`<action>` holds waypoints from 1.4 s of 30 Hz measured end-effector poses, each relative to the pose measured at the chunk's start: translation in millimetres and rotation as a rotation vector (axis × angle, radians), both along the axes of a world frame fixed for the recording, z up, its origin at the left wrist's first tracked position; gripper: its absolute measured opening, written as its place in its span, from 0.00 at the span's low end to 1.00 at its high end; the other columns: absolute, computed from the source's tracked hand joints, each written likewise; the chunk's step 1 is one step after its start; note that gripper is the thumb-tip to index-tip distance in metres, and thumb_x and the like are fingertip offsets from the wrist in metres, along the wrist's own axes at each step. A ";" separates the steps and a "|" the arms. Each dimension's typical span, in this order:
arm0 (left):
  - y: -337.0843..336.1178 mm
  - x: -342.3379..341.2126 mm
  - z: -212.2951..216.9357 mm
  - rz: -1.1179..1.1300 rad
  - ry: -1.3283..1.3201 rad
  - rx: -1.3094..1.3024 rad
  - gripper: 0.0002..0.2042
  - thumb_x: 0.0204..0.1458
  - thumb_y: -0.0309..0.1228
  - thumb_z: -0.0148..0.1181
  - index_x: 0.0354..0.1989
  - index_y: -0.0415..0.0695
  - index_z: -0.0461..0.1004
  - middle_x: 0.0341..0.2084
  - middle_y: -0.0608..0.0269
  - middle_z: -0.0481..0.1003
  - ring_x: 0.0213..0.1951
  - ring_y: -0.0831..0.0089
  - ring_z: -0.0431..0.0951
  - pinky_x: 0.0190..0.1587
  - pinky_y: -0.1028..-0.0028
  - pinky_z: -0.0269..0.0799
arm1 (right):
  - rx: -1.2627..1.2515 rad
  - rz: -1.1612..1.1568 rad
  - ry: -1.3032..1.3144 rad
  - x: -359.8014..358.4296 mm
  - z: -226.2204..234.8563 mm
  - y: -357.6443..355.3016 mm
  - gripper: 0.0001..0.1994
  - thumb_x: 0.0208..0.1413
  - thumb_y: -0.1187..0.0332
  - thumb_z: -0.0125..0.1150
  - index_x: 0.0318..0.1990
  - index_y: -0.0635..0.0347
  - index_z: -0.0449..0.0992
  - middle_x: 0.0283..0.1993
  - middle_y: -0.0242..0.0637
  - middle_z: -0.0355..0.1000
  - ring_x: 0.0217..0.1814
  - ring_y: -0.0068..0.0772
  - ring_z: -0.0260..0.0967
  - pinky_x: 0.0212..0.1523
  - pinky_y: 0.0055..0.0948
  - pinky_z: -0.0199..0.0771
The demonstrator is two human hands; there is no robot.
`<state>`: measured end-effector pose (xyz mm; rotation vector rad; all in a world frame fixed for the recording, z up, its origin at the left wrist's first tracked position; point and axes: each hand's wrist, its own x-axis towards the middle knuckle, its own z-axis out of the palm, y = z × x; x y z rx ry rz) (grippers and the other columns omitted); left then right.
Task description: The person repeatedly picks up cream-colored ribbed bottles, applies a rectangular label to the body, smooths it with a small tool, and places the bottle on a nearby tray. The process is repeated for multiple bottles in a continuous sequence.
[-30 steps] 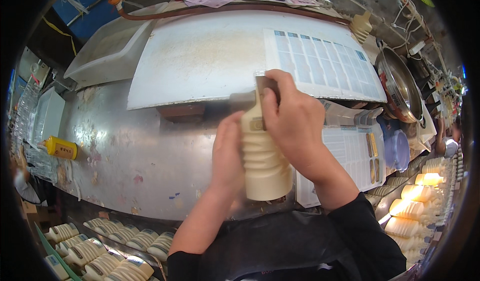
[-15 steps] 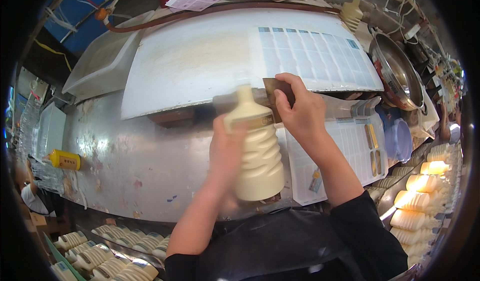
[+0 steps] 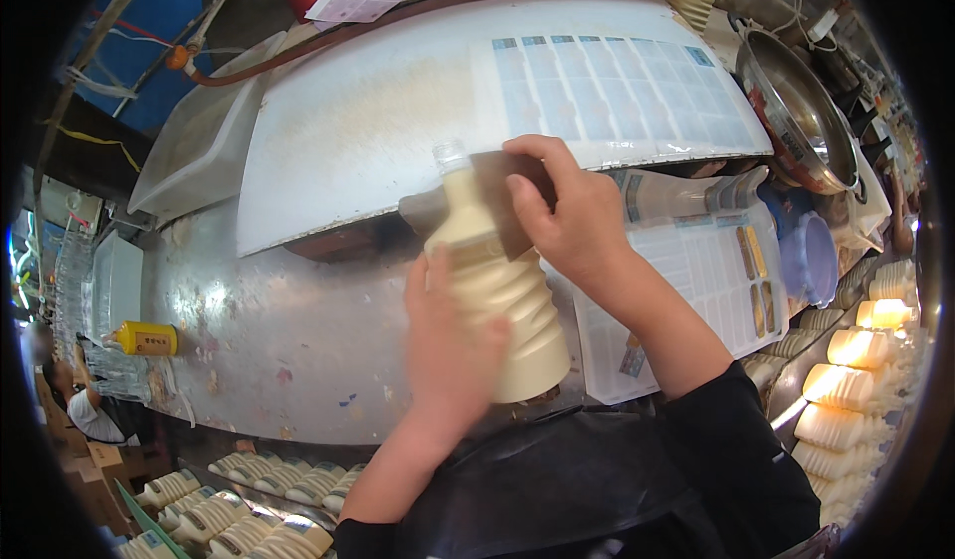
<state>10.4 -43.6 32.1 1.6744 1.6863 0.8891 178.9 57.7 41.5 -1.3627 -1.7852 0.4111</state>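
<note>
A cream-coloured bottle (image 3: 534, 355) with a ribbed body and a narrow neck lies tilted in front of me, its neck pointing away and its clear mouth toward the white board. My left hand (image 3: 448, 350), smeared by motion, is wrapped over the left side of the bottle's body. In my right hand (image 3: 589, 216), thumb and fingers pinch a flat brown scraper (image 3: 497, 201), which rests against the bottle's shoulder. A dark band on the bottle is partly covered by my hands. Beneath the neck a grey support (image 3: 422, 211) shows at the left.
Beyond is a white board (image 3: 368, 92) with clear label sheets (image 3: 617, 92). Another label sheet (image 3: 676, 280) lies at right, near a purple basin (image 3: 808, 261) and metal pan (image 3: 796, 111). A yellow bottle (image 3: 147, 338) lies left. Rows of cream bottles (image 3: 836, 385) flank me.
The bottle has tilted, its neck swinging left. My left hand has shifted down and across the bottle's body. My right hand has brought the scraper left, onto the shoulder. The whole view has shifted slightly.
</note>
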 end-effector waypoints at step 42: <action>-7.3 10.3 6.9 0.051 -0.241 -0.009 0.38 0.51 0.40 0.72 0.66 0.32 0.62 0.55 0.41 0.75 0.55 0.52 0.78 0.56 0.60 0.73 | 0.085 -0.002 -0.301 -71.9 39.2 -8.6 0.09 0.58 0.70 0.57 0.44 0.61 0.71 0.21 0.43 0.75 0.24 0.50 0.76 0.28 0.46 0.72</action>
